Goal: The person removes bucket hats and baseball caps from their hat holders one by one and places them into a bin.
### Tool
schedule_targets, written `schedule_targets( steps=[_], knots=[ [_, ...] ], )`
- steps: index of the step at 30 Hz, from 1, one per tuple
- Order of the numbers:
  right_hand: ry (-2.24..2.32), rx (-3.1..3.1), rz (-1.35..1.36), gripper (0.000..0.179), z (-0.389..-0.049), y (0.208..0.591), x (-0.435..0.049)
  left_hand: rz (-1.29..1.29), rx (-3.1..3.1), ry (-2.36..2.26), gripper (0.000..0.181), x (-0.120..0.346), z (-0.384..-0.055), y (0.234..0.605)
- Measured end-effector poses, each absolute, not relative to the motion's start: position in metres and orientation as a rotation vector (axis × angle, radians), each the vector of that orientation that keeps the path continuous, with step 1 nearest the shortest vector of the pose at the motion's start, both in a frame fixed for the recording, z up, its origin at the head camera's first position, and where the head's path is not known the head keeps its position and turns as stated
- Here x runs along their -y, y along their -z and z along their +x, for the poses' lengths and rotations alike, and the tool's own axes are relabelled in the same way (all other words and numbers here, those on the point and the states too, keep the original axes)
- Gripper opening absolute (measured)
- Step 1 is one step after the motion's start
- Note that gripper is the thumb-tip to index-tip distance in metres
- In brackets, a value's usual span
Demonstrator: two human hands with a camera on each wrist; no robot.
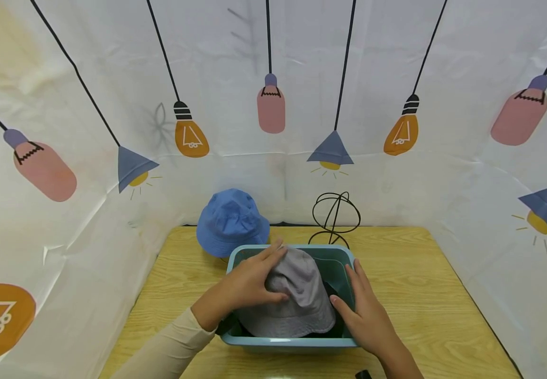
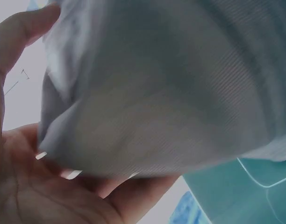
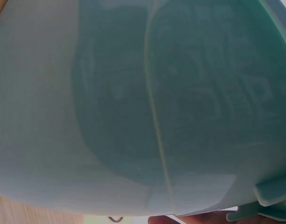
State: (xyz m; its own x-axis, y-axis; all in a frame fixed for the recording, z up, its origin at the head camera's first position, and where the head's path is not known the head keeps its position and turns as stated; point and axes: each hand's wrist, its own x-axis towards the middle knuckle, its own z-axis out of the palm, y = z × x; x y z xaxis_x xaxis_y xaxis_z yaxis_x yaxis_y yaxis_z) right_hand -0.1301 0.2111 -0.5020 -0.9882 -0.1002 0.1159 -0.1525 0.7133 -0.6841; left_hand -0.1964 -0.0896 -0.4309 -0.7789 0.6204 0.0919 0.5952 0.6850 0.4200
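grey hat (image 1: 299, 295): sat in teal bin (image 1: 292, 342). left hand (image 1: 250, 281): spread wide, touched hat. right hand (image 1: 370, 316): thumb and fingers apart, lay at bin's right rim. blue hat (image 1: 232, 221): stood behind.

In front of you, a wooden table (image 1: 420, 295) with yellowish, lengthwise grain is supporting everything, its far corners curving gently. A blue-green plastic bin (image 1: 297, 342) is standing upright on it, roughly in the middle from your side to side. Beyond the bin's far left corner, you are seeing a blue bucket hat (image 1: 232, 221), its brim hiding how it is meeting the wood. Behind the bin's far right side, a black wire frame (image 1: 332, 231) is rising, the bin concealing its foot. Nearest you, a small dark object (image 1: 363, 375) is showing only partly.
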Motion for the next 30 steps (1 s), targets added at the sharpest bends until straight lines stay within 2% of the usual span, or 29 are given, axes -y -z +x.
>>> schedule_targets(
  steps=[14,19,30],
  knots=[
    [-1.207,2.839,0.165,0.084,-0.131,0.503,-0.213,1.018,-2.793,-0.573,0.107,0.086,-0.194,0.429],
    [-1.208,2.844,0.167,0.085,-0.130,0.502,-0.213,1.120,-2.783,-0.456,0.112,0.083,-0.199,0.425],
    [-1.196,2.853,0.183,0.085,-0.129,0.501,-0.213,1.305,-2.656,-0.129,0.106,0.064,-0.213,0.434]
  ],
)
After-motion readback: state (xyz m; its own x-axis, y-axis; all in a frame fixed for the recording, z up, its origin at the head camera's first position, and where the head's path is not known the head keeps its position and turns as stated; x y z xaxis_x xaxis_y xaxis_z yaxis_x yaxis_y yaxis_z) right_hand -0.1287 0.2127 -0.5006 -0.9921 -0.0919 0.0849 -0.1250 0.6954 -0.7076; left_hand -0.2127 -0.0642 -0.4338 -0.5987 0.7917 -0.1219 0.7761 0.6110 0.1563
